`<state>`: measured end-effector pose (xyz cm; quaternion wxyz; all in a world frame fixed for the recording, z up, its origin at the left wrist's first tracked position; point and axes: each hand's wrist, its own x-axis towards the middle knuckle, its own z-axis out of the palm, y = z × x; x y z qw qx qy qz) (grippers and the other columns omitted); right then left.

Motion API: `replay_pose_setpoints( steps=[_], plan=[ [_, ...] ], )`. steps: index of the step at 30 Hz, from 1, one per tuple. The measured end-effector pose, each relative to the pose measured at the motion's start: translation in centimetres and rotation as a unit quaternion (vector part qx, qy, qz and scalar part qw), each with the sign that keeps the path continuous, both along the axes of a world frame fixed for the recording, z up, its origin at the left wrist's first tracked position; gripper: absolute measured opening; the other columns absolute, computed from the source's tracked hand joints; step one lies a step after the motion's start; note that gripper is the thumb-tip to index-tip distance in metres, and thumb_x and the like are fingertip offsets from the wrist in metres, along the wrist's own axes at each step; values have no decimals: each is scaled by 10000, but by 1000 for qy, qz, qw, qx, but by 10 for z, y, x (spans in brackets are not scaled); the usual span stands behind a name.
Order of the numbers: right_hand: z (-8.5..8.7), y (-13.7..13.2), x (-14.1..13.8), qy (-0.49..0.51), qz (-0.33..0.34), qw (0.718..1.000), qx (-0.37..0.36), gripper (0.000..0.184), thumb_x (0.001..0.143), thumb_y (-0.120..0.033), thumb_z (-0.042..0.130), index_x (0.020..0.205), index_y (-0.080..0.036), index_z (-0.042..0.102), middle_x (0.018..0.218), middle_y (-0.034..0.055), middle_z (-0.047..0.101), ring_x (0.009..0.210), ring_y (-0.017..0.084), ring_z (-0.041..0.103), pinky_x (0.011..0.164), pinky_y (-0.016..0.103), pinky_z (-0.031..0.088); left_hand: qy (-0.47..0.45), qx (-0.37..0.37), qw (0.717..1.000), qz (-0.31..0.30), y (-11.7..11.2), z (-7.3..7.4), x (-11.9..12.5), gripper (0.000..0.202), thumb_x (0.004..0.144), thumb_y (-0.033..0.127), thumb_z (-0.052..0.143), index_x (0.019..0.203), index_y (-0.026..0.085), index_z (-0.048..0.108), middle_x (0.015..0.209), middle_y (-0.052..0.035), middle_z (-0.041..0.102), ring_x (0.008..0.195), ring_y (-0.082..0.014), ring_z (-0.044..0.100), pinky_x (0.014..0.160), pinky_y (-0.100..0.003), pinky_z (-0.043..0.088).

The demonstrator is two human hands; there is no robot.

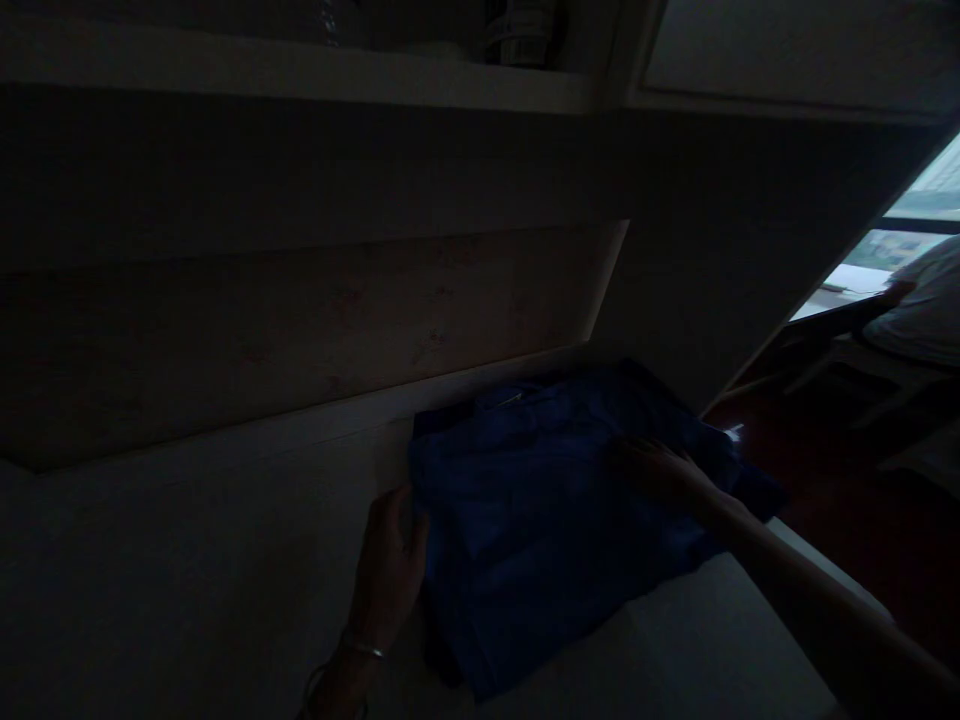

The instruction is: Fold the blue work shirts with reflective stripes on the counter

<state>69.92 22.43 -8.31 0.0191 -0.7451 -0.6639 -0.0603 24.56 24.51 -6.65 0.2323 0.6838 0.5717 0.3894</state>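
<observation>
Very dim scene, details hard to make out. Pale wooden surface spread across the lower half, backed by a plank wall with a recessed panel, and a shelf above carrying vague shapes too dark to identify. At far right, a bright window and part of another person's light-clothed figure, well apart from the work. Lying flat on the pale surface, right of centre and close to the wall: a folded dark blue garment, roughly squared, collar end toward the wall, one corner reaching the surface's right edge. Left hand at the garment's left edge, fingers curled around or under that edge, thumb side against the fabric; whether actually gripping or only touching, cannot tell in this light. Thin bracelet on the left wrist. Right hand open, palm down, spread flat on top of the garment near its upper right part, forearm stretching in from the lower right.
</observation>
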Motion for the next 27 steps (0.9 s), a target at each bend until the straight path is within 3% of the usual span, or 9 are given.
replay_pose_setpoints(
  steps=[3, 6, 9, 11, 14, 18, 22, 25, 27],
  plan=[
    [30, 42, -21, 0, -15, 1000, 7, 515, 978, -424, 362, 1457, -244, 418, 1510, 139, 403, 1275, 324, 497, 1023, 504, 428, 126, 120, 983, -49, 32, 17, 32, 412, 954, 385, 411, 1276, 165, 543, 1349, -142, 539, 1259, -266, 506, 1078, -460, 420],
    [48, 89, -48, -13, 29, 999, 34, 557, 981, -388, 377, 1519, -268, 291, 1598, 125, 226, 1279, 320, 491, 989, 454, 459, 253, 150, 953, -71, 66, 13, 59, 449, 965, 363, 395, 1328, 134, 526, 1466, -159, 466, 1311, -305, 464, 1088, -492, 395],
    [55, 127, -57, -48, 50, 998, 12, 500, 991, -280, 356, 1487, -216, 359, 1513, 153, 389, 1226, 292, 523, 965, 435, 455, 327, 119, 937, -45, 96, 0, 63, 447, 964, 329, 391, 1309, 86, 538, 1389, -203, 533, 1248, -331, 510, 1035, -519, 411],
    [58, 142, -51, -61, 67, 996, -19, 403, 989, -223, 356, 1342, -182, 545, 1339, 144, 572, 1163, 261, 559, 954, 402, 444, 345, 92, 933, -45, 108, -5, 54, 365, 955, 304, 415, 1200, 124, 615, 1207, -165, 650, 1109, -302, 587, 951, -478, 459],
    [63, 153, -32, -65, 95, 993, -32, 298, 959, -194, 428, 1121, -190, 678, 1189, 115, 656, 1100, 247, 586, 952, 389, 431, 330, 86, 936, -84, 119, -2, 37, 214, 925, 281, 496, 1020, 199, 670, 1023, -75, 696, 978, -238, 614, 885, -388, 482],
    [72, 162, -21, -58, 80, 995, 23, 357, 991, -244, 351, 1242, -192, 600, 1310, 136, 585, 1164, 283, 546, 975, 458, 413, 275, 105, 954, -57, 138, 14, 28, 207, 921, 286, 516, 1047, 202, 658, 1044, -62, 690, 1000, -208, 600, 925, -339, 469],
    [78, 173, -43, -32, 18, 997, 73, 403, 1000, -301, 296, 1333, -236, 514, 1400, 121, 516, 1209, 303, 509, 971, 526, 412, 303, 88, 949, -1, 167, 30, 32, 273, 899, 293, 533, 1118, 176, 647, 1109, -102, 673, 1043, -250, 598, 942, -394, 473],
    [73, 170, -73, -22, -17, 996, 79, 440, 988, -298, 308, 1398, -225, 452, 1424, 125, 497, 1223, 299, 498, 1035, 563, 352, 315, 95, 944, 4, 156, 31, 41, 403, 891, 271, 526, 1271, 143, 566, 1320, -161, 579, 1189, -308, 544, 1007, -483, 434],
    [67, 158, -92, -16, -17, 993, 114, 465, 995, -324, 284, 1435, -239, 408, 1454, 110, 474, 1267, 289, 460, 1090, 593, 274, 305, 119, 945, -9, 121, 26, 48, 432, 936, 299, 452, 1334, 145, 521, 1425, -159, 505, 1273, -302, 496, 1067, -493, 397]
  ],
)
